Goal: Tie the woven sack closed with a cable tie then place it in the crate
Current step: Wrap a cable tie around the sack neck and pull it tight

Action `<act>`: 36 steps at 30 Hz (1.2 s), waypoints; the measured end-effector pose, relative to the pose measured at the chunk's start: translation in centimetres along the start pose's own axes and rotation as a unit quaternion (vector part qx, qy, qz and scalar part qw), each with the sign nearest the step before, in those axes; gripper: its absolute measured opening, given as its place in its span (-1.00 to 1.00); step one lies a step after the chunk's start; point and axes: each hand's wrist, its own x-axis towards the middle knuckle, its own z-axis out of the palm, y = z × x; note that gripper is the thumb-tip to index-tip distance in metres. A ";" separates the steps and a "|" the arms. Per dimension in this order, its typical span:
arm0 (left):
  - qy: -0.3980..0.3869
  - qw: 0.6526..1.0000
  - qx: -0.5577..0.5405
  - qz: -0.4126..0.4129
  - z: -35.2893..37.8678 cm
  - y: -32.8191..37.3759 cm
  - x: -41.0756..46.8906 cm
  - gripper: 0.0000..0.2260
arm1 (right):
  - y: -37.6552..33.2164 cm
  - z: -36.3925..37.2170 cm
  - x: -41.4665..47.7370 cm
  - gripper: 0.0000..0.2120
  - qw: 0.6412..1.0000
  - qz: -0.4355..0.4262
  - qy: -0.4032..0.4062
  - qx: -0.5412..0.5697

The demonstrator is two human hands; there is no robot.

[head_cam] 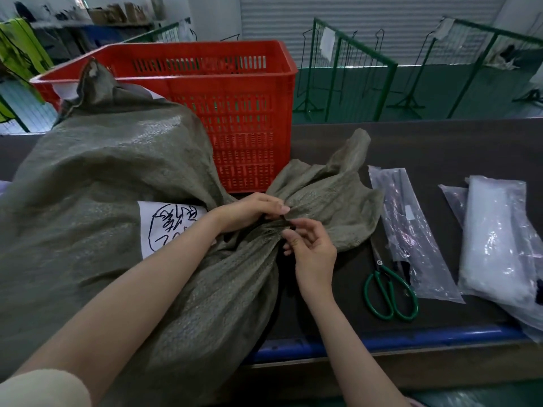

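A bulky grey-green woven sack (97,183) lies on the dark table, filling the left half of the view, with a white handwritten label (160,227) on its side. Its neck is gathered into a bunch at the centre, and the loose mouth fans out to the right. A thin black cable tie (286,221) runs around the gathered neck. My left hand (249,211) pinches the tie on top of the neck. My right hand (311,251) grips the tie's other end just below it. The red slatted plastic crate (235,92) stands behind the sack.
Green-handled scissors (390,292) lie on the table right of my right hand. Beside them are a clear bag of black cable ties (411,233) and a bag of white ties (496,239). A blue rail (411,337) edges the table front. Green metal racks stand beyond the table.
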 end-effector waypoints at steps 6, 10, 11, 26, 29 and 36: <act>0.005 1.000 -0.016 -0.006 0.3 -0.4 0.3 -0.72 | 0.1 0.1 0.2 -0.79 1.000 0.003 0.007 0.009; 0.014 0.999 -0.031 -0.003 0.3 -0.5 0.4 -0.74 | 0.3 0.2 0.3 -0.79 1.000 0.002 0.002 0.013; 0.011 0.999 -0.032 -0.003 0.3 -0.5 0.3 -0.74 | 0.3 0.3 0.3 -0.78 1.000 0.002 0.002 0.015; -0.049 0.999 -0.008 -0.002 0.2 -0.3 -0.1 -0.73 | 0.4 0.0 0.2 -0.79 1.000 0.013 -0.006 -0.001; -0.019 0.999 -0.040 0.010 -0.1 -0.5 0.0 -0.59 | 0.2 -0.2 0.1 -0.79 1.000 0.010 -0.007 0.003; -0.037 0.999 -0.037 0.007 0.0 -0.6 0.0 -0.65 | 0.2 0.0 0.2 -0.79 1.000 0.009 -0.018 -0.019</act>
